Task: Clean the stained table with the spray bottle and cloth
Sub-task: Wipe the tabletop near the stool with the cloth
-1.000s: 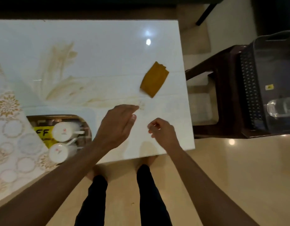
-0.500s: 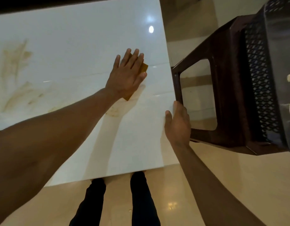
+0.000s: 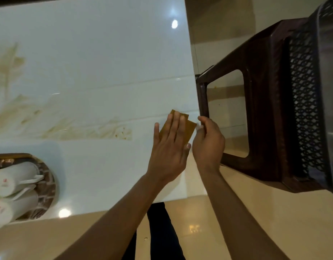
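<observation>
The white glossy table (image 3: pixel 105 53) carries yellow-brown stains (image 3: pixel 122 131) that streak off to the left. An ochre folded cloth (image 3: pixel 189 126) lies near the table's right edge. My left hand (image 3: pixel 169 147) presses flat on it with straight fingers. My right hand (image 3: pixel 208 141) sits at the table's edge beside the cloth, seen from the back with fingers curled inward. A small whitish blur shows at its fingertips; whether it holds anything is hidden. No spray bottle is clearly in view.
A dark brown plastic chair (image 3: pixel 265 109) stands close to the table's right side, with a clear object at the frame's right edge. A round tray (image 3: pixel 47 184) with white cups (image 3: pixel 11 181) sits at the table's lower left. My legs stand by the near edge.
My left hand has dragged the cloth down and right toward the table's edge. My right hand has curled its fingers and moved up against the cloth. The view has shifted left, showing the tray again.
</observation>
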